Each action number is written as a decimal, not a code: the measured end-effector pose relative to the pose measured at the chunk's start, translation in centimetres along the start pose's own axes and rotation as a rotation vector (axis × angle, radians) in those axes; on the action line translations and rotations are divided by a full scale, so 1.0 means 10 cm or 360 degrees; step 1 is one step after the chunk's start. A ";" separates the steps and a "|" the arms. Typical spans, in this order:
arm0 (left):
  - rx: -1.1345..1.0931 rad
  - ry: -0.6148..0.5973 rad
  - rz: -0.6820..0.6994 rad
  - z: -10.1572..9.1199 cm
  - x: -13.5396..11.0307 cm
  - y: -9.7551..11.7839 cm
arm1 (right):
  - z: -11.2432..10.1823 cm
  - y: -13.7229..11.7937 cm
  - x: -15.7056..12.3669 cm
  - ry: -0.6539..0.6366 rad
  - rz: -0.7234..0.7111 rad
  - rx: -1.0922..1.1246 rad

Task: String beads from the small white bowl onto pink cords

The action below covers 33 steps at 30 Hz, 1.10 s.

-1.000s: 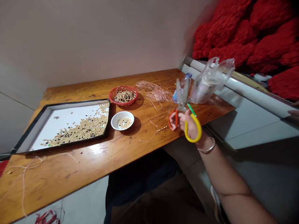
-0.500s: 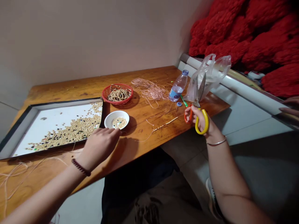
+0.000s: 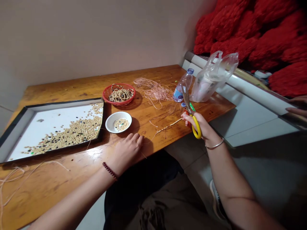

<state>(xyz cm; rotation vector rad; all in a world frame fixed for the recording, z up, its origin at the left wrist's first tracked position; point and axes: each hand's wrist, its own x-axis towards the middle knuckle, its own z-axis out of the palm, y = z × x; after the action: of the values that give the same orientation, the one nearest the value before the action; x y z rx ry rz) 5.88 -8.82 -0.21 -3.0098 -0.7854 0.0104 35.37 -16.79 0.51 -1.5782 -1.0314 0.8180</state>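
My right hand (image 3: pixel 198 123) grips scissors (image 3: pixel 185 97) by their yellow and orange handles, the blades pointing up and away. Just left of its fingertips lies a short string of pale beads (image 3: pixel 169 125) on the table. My left hand (image 3: pixel 128 147) rests low over the table's near edge with its fingers curled together. Thin cord shows on both sides of those fingers, the part inside them hidden. Close beyond it stands a white bowl (image 3: pixel 109 123) with some loose beads in it.
To the left lies a black-edged tray (image 3: pixel 103 119) of loose beads. Behind are a red basket (image 3: pixel 120 103) of beaded strands, tangled pink cord (image 3: pixel 155 91), a water bottle (image 3: pixel 178 92) and a plastic bag (image 3: pixel 206 86). Another person's hand (image 3: pixel 297 110) shows at the right edge.
My left hand has moved right and nearer me, from the tray's corner to below the bowl. My right hand has shifted left with the scissors, whose blades now look closer together.
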 end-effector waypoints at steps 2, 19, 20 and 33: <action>0.0011 -0.0025 0.0008 -0.04 0.05 0.03 | 0.00 -0.02 -0.02 -0.0040 -0.0018 -0.0013; -0.0203 0.0200 0.0010 0.14 0.08 -0.37 | 0.07 -0.10 -0.03 -0.0030 -0.0006 -0.0069; -0.0200 0.0201 -0.0014 0.15 0.07 -0.39 | 0.08 -0.10 -0.03 -0.0039 -0.0012 -0.0080; -0.0014 0.0072 0.0063 0.06 0.25 0.04 | 0.08 -0.13 0.00 0.0011 -0.0043 -0.0106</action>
<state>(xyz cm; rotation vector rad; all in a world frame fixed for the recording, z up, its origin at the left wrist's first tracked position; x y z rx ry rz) 8.30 -7.95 -0.80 -3.0216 -0.7239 -0.0600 34.34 -16.35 1.58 -1.6189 -1.0826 0.7659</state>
